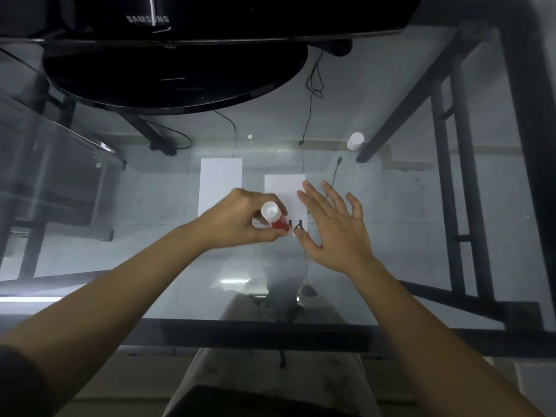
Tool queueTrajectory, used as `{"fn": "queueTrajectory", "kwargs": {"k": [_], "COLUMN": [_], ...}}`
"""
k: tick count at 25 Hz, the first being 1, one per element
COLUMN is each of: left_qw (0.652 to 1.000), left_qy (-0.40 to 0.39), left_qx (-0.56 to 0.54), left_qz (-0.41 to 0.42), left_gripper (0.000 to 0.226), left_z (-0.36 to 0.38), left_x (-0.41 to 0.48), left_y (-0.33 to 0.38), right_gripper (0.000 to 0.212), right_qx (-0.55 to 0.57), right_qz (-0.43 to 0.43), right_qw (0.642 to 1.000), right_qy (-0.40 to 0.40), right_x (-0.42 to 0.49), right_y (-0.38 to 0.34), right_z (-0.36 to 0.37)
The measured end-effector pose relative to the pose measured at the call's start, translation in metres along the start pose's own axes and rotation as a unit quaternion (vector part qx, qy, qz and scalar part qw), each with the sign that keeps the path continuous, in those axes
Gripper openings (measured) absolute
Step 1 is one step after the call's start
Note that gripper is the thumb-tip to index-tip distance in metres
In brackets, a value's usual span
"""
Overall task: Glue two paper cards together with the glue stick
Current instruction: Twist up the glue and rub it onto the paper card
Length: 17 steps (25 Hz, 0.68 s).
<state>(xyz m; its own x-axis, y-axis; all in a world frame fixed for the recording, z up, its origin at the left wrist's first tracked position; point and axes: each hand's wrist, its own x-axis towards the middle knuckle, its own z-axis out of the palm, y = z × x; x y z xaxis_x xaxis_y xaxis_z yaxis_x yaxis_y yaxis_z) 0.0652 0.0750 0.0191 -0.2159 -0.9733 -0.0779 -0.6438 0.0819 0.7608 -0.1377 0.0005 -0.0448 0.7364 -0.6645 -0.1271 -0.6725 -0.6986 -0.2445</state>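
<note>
Two white paper cards lie on the glass table (391, 236). The left card (219, 185) lies bare. The right card (285, 191) is partly covered by both hands. My left hand (237, 219) grips a glue stick (275, 219) with a red body and a white end, tilted over the near part of the right card. My right hand (331, 224) lies flat with its fingers spread, fingertips pressing the right edge of that card. Dark print shows on the card between the hands.
A white cap (355, 141) stands on the glass at the back right. A black monitor with its round stand (174, 82) fills the back left. Cables and the dark table frame show through the glass. The table's front edge (270, 329) is near my body.
</note>
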Motion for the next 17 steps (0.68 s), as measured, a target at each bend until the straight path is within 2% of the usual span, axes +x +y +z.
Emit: {"fn": "queueTrajectory", "kwargs": {"k": [4, 6, 10, 13, 15, 17], "left_qw": [0.996, 0.992, 0.999, 1.000, 1.000, 0.998], "left_qy": [0.069, 0.108, 0.052, 0.008, 0.010, 0.048], "left_qx": [0.020, 0.036, 0.010, 0.015, 0.015, 0.038], "left_qz": [-0.058, -0.060, -0.003, 0.006, 0.001, -0.016], "left_gripper": [0.027, 0.026, 0.026, 0.026, 0.026, 0.027], "left_z": [-0.031, -0.035, -0.009, -0.002, -0.013, -0.028], "left_x": [0.031, 0.037, 0.012, 0.007, 0.020, 0.037], "left_y": [-0.020, -0.023, -0.005, -0.002, -0.008, -0.018], "right_gripper": [0.065, 0.065, 0.064, 0.065, 0.064, 0.064], "right_qx": [0.005, 0.005, 0.005, 0.013, 0.022, 0.023], "right_qz": [-0.002, 0.000, -0.005, -0.006, -0.007, -0.008], "right_qw": [1.000, 1.000, 1.000, 1.000, 1.000, 1.000], "right_qy": [0.001, 0.004, 0.000, -0.005, -0.003, -0.001], "right_x": [0.002, 0.002, 0.002, 0.000, 0.000, -0.001], "right_y": [0.001, 0.003, -0.001, -0.005, -0.005, -0.004], "right_z": [-0.001, -0.003, -0.003, -0.002, -0.002, -0.003]}}
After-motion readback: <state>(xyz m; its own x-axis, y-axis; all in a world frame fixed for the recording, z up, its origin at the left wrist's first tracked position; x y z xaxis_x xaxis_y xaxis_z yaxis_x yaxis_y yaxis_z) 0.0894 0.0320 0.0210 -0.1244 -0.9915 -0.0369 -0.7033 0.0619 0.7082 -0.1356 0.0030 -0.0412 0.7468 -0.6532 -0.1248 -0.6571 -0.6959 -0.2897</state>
